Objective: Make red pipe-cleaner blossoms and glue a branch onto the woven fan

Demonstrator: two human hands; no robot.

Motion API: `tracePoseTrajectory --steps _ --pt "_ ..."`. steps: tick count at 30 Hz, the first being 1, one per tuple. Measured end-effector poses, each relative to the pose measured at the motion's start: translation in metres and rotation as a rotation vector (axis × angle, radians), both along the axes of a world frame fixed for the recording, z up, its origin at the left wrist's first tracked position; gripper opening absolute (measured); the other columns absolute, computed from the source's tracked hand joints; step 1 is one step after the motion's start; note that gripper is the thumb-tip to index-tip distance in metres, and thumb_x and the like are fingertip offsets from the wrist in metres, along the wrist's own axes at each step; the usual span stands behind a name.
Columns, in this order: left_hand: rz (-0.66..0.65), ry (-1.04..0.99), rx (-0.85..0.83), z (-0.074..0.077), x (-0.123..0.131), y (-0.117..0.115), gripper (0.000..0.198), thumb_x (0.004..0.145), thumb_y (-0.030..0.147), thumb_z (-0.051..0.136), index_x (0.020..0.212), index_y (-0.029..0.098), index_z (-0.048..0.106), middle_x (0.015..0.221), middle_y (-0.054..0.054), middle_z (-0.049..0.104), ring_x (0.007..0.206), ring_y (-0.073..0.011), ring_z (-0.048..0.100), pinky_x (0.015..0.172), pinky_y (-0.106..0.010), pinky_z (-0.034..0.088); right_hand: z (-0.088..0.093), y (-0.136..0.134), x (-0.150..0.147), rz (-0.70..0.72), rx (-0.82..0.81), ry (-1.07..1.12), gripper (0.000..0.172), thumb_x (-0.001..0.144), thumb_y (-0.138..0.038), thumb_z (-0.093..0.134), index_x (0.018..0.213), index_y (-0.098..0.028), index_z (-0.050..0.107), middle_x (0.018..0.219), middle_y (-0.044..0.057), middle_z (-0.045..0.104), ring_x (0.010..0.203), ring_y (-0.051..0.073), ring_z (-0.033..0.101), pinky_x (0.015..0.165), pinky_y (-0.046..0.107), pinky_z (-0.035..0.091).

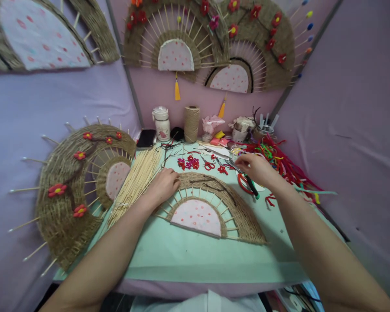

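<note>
On the mint-green cloth lies a woven twine fan (pixel 245 210) with thin stick ribs, a pink-dotted white half-round centre (pixel 196 216) and a dark twig (pixel 211 185) across its band. My left hand (pixel 163 185) rests at the fan's upper left edge, its fingers curled together over the rim. Beyond the fan's right side, my right hand (pixel 255 167) hovers with fingers pinched; what they hold, if anything, is too small to make out. Beside it lie red-handled scissors (pixel 243 184) and a tool with a black and green handle (pixel 252 187). Small red and purple flowers (pixel 188 162) lie behind the fan.
A bundle of thin sticks (pixel 134 184) lies left, beside a large upright flowered fan (pixel 60 203). Behind stand a white bottle (pixel 163 125), a twine spool (pixel 191 125) and a phone (pixel 146 138). Colourful fuzzy stems (pixel 289 171) pile up at right. Finished fans (pixel 175 39) hang behind.
</note>
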State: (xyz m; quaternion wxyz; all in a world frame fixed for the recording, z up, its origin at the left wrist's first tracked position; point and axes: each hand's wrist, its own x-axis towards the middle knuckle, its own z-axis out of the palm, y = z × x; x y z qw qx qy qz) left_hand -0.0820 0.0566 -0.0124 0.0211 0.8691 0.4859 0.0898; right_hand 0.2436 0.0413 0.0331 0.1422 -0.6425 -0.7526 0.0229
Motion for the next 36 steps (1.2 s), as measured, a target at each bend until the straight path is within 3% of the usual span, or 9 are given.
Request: tracePoseTrajectory --steps 2,6,13,20,26,30,36 --pt "-0.005 0.028 0.009 0.0 0.001 -0.003 0.027 0.093 0.028 0.045 0.098 0.014 0.068 0.097 -0.012 0.065 0.098 -0.0269 0.057 0.089 -0.039 0.044 -0.009 0.027 -0.009 -0.008 -0.026 -0.146 0.024 0.088 -0.019 0.049 0.096 -0.019 0.071 0.1 0.008 0.071 0.092 0.02 0.062 0.074 0.027 0.04" --pt "-0.016 0.063 0.016 0.0 0.0 -0.007 0.027 0.093 0.028 0.044 0.094 0.014 0.067 0.097 -0.012 0.064 0.096 -0.0262 0.057 0.085 -0.038 0.045 -0.033 0.074 -0.029 0.046 -0.082 -0.215 0.023 0.084 -0.014 0.054 0.095 -0.02 0.073 0.105 0.008 0.071 0.097 0.02 0.061 0.076 0.025 0.038" --pt "-0.018 0.064 0.014 -0.002 -0.001 -0.007 0.024 0.091 0.028 0.048 0.097 0.014 0.066 0.098 -0.012 0.063 0.099 -0.0273 0.056 0.084 -0.038 0.045 -0.05 0.105 -0.048 0.167 -0.162 -0.244 0.02 0.084 -0.016 0.059 0.096 -0.02 0.074 0.103 0.007 0.071 0.096 0.019 0.06 0.076 0.024 0.037" --pt "-0.016 0.055 -0.012 -0.001 -0.001 -0.007 0.023 0.091 0.028 0.05 0.096 0.014 0.067 0.099 -0.012 0.063 0.1 -0.0268 0.057 0.087 -0.038 0.044 -0.04 0.1 -0.056 0.214 -0.172 -0.196 0.016 0.083 -0.014 0.059 0.086 -0.014 0.075 0.093 0.009 0.073 0.09 0.017 0.061 0.08 0.023 0.038" --pt "-0.022 0.055 -0.027 -0.003 0.0 -0.005 0.023 0.091 0.028 0.05 0.098 0.013 0.066 0.1 -0.013 0.063 0.101 -0.0275 0.056 0.089 -0.039 0.044 -0.024 0.068 -0.086 0.228 -0.229 -0.075 0.016 0.084 -0.023 0.061 0.089 -0.018 0.075 0.084 0.003 0.074 0.076 0.014 0.063 0.067 0.02 0.04" --pt "-0.027 0.049 -0.028 -0.005 -0.001 -0.003 0.024 0.091 0.03 0.05 0.099 0.013 0.066 0.101 -0.013 0.063 0.103 -0.0279 0.056 0.089 -0.039 0.044 -0.027 0.057 -0.111 0.27 -0.295 -0.041 0.012 0.077 -0.026 0.069 0.082 -0.019 0.077 0.077 0.0 0.074 0.073 0.013 0.063 0.062 0.019 0.039" --pt "-0.039 0.057 -0.028 -0.003 -0.002 -0.003 0.024 0.091 0.03 0.05 0.098 0.014 0.066 0.099 -0.012 0.063 0.101 -0.027 0.057 0.088 -0.038 0.044 -0.035 0.063 -0.125 0.244 -0.329 -0.06 0.012 0.075 -0.025 0.071 0.081 -0.017 0.078 0.08 0.003 0.075 0.072 0.014 0.062 0.059 0.021 0.038"
